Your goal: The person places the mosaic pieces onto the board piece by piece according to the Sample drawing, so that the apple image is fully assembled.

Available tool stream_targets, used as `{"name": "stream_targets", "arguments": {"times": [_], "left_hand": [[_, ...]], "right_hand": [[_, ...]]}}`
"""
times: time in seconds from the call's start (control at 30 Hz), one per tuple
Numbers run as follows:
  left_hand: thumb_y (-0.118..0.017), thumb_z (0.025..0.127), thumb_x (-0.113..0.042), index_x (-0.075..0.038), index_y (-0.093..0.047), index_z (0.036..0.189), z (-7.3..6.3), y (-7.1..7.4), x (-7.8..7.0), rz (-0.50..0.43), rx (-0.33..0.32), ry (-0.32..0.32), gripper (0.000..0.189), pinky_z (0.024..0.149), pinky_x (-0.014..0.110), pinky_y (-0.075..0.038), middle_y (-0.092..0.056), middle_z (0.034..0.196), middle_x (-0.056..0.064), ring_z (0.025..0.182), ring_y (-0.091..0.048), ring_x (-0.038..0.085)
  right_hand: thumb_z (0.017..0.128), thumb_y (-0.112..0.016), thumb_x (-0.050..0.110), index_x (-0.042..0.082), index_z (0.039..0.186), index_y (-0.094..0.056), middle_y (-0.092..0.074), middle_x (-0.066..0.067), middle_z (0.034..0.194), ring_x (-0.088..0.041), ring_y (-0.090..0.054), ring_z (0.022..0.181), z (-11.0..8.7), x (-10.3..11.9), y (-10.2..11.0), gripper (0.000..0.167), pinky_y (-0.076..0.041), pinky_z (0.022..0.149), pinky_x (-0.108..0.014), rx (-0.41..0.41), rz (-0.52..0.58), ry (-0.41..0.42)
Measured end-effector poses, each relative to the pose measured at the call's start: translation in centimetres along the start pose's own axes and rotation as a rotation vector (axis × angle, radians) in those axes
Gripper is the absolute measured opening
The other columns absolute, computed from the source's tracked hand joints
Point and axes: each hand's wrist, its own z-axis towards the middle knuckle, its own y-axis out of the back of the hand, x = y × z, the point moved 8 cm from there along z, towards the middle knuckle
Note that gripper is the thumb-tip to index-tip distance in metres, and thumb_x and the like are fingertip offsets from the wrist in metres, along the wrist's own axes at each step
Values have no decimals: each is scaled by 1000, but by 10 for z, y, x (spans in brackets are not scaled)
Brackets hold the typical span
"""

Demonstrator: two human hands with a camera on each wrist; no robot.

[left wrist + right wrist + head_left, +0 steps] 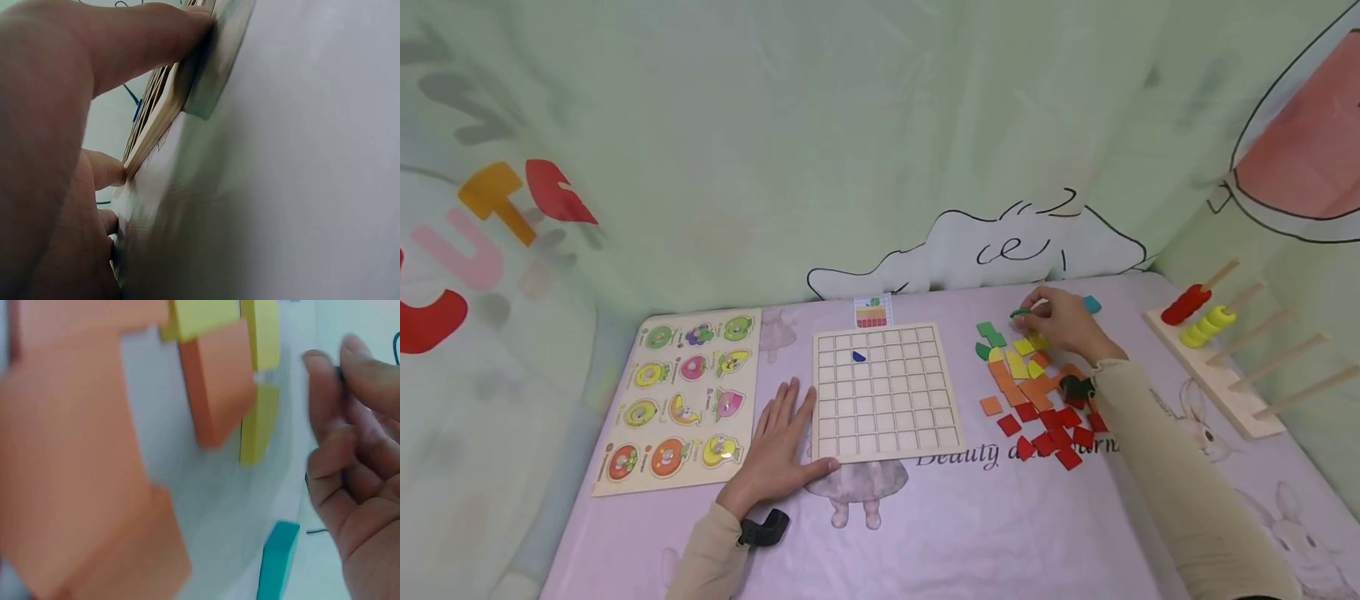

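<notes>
My left hand [781,446] rests at the left side of a wooden grid board [883,400], thumb over its near left corner and fingers along its left edge. One dark blue piece [858,356] with a curved side lies in the upper left of the grid. My right hand [1066,322] pinches a small green piece [1019,313] between thumb and fingertips, raised over the far end of a pile of flat coloured pieces. Around it lie green pieces [992,335], yellow pieces [1017,364], orange pieces [1006,378] and red pieces [1060,438]. A teal piece [279,559] sits beside that hand.
Behind the grid board stands a small picture card [872,312] with a coloured pattern. A wooden fruit puzzle board [709,354] lies at the left. At the right is a peg rack [1217,367] with red and yellow beads. A curtain [850,150] hangs behind the table.
</notes>
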Motion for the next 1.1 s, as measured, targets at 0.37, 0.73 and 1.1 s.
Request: {"name": "stream_targets", "arguments": {"times": [0.37,0.73,1.1], "left_hand": [[-77,88,-59,-3,-22,169,0,-1,2,6,2,3,113,130,61,-6,-5,178,21,165,0,41],[-76,88,-59,-4,-21,169,3,-1,2,13,12,8,113,131,59,-5,-3,178,19,166,2,39],[-76,89,-60,-6,-18,170,3,-2,1,20,40,34,113,131,57,-3,1,179,18,166,5,37]], "right_hand": [[98,-75,41,9,133,-71,-80,-18,106,-32,-77,99,10,25,-13,47,-48,78,-24,-198,243,38],[98,-79,29,11,135,-71,-77,-13,111,-26,-73,95,33,91,-76,42,-53,79,-28,24,355,147],[93,-83,16,6,118,-80,-74,-11,104,-23,-67,86,37,158,-130,26,-54,83,-37,97,183,390]]}}
